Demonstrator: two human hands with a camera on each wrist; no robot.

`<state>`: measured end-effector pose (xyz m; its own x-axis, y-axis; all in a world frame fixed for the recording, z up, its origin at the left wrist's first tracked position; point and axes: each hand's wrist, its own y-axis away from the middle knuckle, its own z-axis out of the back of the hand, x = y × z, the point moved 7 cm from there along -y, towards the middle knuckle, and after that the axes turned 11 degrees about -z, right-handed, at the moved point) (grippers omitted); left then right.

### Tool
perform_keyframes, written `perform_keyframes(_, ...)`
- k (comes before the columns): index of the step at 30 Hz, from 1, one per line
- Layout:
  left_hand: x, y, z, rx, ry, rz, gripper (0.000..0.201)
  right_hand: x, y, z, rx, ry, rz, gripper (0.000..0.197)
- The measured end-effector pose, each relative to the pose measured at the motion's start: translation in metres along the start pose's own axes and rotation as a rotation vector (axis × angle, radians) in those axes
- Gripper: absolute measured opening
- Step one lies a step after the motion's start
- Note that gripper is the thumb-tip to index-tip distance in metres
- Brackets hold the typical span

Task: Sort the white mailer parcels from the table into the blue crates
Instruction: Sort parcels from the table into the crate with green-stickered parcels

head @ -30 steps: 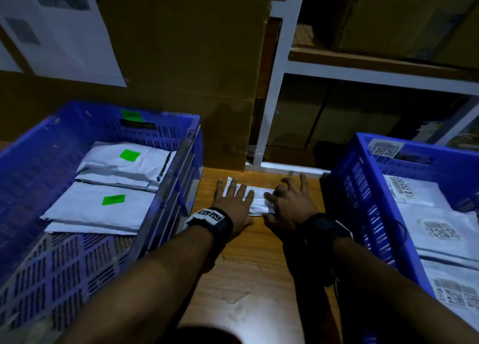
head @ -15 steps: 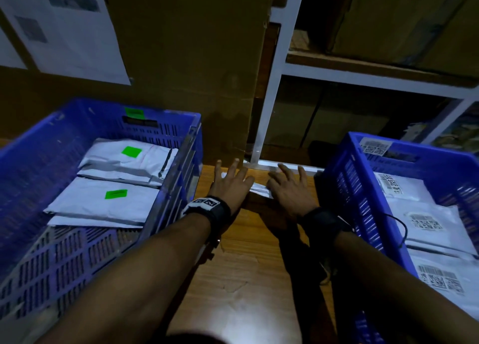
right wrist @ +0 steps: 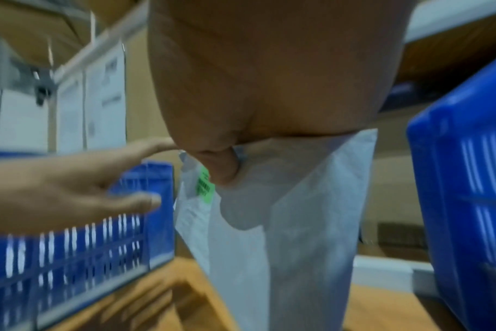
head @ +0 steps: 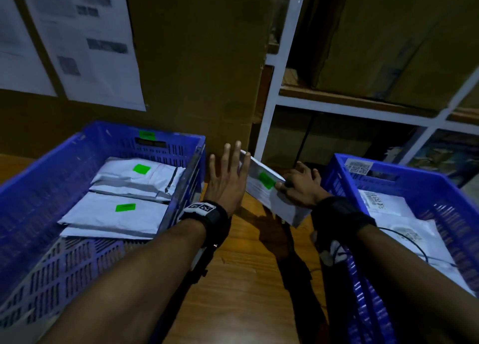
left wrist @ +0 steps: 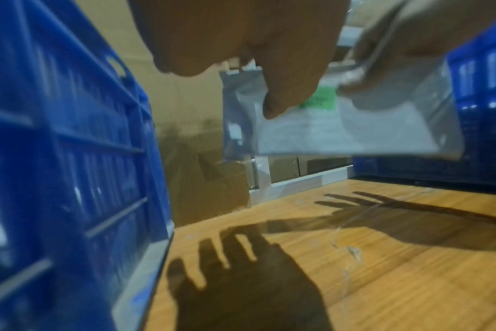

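While the right hand (head: 302,185) pinches the white mailer parcel (head: 269,190) clear of the wooden table (head: 233,279), thumb on its upper face beside the green label (head: 267,180), we class this step as lift and identify. The left hand (head: 228,177) is spread flat with straight fingers, touching the parcel's left edge. The parcel hangs tilted between the two blue crates. The left crate (head: 39,188) holds mailers with green labels; the right crate (head: 440,196) holds mailers with barcode labels. We judge the next move to be a carry leftward over the crate wall, then release. The label text is unreadable, and both wrist views are blurred
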<state>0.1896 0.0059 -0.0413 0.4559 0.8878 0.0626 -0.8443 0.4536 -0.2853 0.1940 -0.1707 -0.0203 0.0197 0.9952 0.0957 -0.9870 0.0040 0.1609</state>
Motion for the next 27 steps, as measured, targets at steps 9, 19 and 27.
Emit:
perform_keyframes(9, -0.013, 0.017, 0.053, -0.295, -0.065, 0.033, 0.103, 0.014, 0.038, 0.05, -0.155, -0.017, 0.076, 0.041)
perform_keyframes(19, -0.023, 0.024, 0.141, -0.364, -0.091, 0.204, 0.096, 0.062, 0.081, 0.11, -0.376, 0.046, 0.156, 0.044)
perform_keyframes(27, 0.035, 0.056, 0.184, -0.299, -0.17, 0.201, 0.096, 0.125, 0.106, 0.118, -0.521, 0.209, 0.205, 0.051)
